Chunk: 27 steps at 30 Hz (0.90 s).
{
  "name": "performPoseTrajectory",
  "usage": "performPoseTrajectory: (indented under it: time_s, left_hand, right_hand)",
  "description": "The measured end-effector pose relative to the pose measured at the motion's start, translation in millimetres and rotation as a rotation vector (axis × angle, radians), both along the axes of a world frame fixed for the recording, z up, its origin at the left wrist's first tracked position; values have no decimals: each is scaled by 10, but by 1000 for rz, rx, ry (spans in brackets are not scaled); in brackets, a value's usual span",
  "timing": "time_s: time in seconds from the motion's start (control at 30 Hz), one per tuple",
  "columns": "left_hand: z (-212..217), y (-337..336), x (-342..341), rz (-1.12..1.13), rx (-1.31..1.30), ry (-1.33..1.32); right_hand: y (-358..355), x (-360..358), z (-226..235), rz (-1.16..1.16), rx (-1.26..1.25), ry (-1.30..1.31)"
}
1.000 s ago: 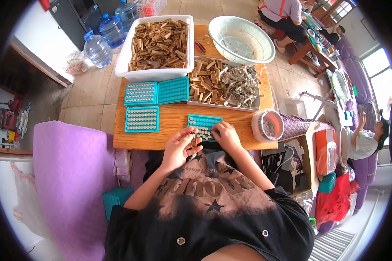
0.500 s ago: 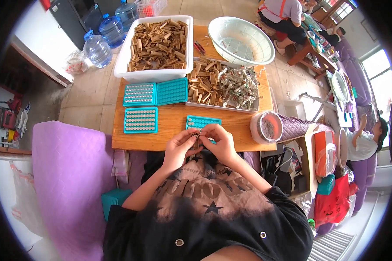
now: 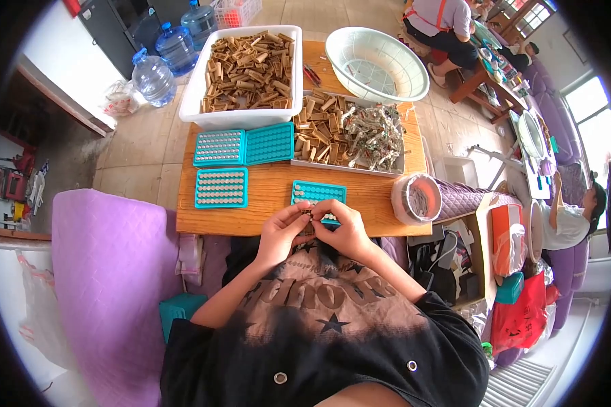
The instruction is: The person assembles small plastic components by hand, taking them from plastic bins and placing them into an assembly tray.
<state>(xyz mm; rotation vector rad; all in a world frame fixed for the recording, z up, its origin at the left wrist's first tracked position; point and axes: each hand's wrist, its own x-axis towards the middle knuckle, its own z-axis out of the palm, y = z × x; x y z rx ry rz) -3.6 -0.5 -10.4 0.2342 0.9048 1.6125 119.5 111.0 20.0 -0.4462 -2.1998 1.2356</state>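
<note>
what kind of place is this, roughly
Probably a small, informal workshop, perhaps in a lived-in room: there's a white tub heaped with small brown pieces, turquoise trays, some holding rows of small round parts, and quilted purple furniture around the work table.

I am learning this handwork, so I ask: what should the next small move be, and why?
Perhaps steady the small brown piece with the left hand and press gently with the right hand, because both hands' fingers meet at it, though the exact contact is hidden.

The right hand (image 3: 344,229) hides part of the nearest teal tray (image 3: 341,190).
</note>
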Motion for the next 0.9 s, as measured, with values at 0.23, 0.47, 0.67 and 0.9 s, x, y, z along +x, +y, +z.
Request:
performPoseTrajectory:
  time_s: [0.23,0.47,0.67,0.9]
  left_hand:
    - [31,2,1,-43,17,25]
    - [38,-12,31,-56,0,223]
    - [-51,-44,87,33,40,411]
    - [26,-27,103,81,127,728]
  right_hand:
    - [23,-21,93,-61,88,16]
    - [44,-15,53,44,211,-28]
    - [55,-23,166,119,96,-122]
    - [95,-61,-92,177,-1107,250]
